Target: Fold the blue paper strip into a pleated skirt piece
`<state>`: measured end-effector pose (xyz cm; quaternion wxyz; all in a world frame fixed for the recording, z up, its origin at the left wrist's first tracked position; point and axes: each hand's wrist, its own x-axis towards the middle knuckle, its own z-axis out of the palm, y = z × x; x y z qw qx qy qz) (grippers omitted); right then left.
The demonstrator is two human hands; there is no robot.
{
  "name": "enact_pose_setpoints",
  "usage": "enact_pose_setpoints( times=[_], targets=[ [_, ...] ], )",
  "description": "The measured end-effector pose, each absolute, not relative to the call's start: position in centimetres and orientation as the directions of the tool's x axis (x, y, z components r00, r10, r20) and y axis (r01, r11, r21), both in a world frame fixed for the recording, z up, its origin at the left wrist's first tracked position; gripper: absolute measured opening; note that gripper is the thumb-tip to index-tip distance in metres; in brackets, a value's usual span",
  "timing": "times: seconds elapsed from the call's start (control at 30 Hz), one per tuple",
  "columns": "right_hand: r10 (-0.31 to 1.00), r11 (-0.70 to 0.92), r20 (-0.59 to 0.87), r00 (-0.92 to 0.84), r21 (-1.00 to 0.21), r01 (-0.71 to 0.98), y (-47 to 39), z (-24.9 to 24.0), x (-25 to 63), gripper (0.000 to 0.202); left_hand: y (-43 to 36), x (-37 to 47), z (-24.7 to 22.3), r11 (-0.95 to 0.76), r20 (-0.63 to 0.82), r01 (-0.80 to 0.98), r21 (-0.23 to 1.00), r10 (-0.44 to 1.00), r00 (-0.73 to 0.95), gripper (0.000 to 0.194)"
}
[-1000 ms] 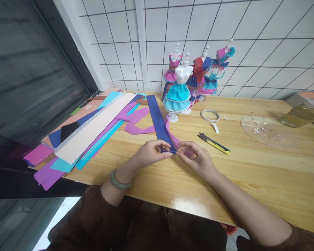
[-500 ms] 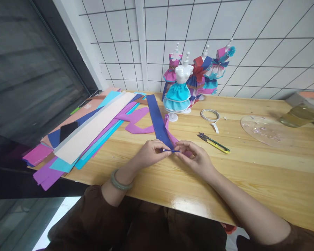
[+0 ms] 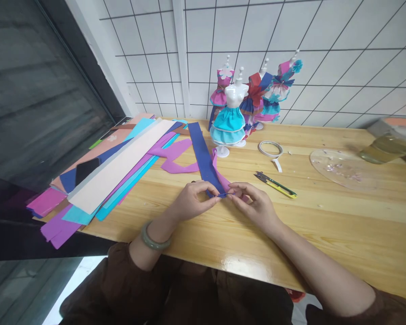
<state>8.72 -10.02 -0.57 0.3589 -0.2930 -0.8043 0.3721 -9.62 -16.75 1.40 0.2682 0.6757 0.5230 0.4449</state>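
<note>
A long dark blue strip [image 3: 203, 153], of paper or fabric, lies on the wooden table with its near end raised between my hands. My left hand [image 3: 195, 198] pinches the left part of that end between thumb and fingers. Beside it, my right hand [image 3: 252, 203] pinches the right part, and the edge between the fingertips looks thin and folded. A purple strip [image 3: 219, 170] runs along the blue one and passes behind my right fingers. Just left lies another purple piece [image 3: 179, 168], loosely bent.
Colored sheets [image 3: 122, 169] are piled on the left with a dark phone [image 3: 87, 170] on top. Small dressed mannequins [image 3: 228, 122] stand behind. To the right are a tape roll [image 3: 270, 148], yellow-black snips [image 3: 275, 185], a clear dish [image 3: 338, 169] and a container of yellowish liquid [image 3: 389, 146].
Both hands stay in nearly the same place. My left fingers have shifted slightly along the blue edge, and the small white bit by them no longer shows.
</note>
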Motion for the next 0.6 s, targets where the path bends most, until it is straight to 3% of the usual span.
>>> enact_pose_setpoints(
  times=[0.3,0.6],
  targets=[
    [0.77,0.488,0.335,-0.543,-0.857,0.164,-9.96,-0.82,8.72,0.024,-16.75,-9.73,0.91,-0.278,0.326,0.476,0.834,0.945,-0.019,0.008],
    [0.81,0.451,0.322,-0.49,-0.876,0.17,-9.98,-0.96,8.66,0.025,-16.49,-9.76,0.44,-0.205,0.244,0.335,0.92,0.967,-0.078,0.011]
  ],
)
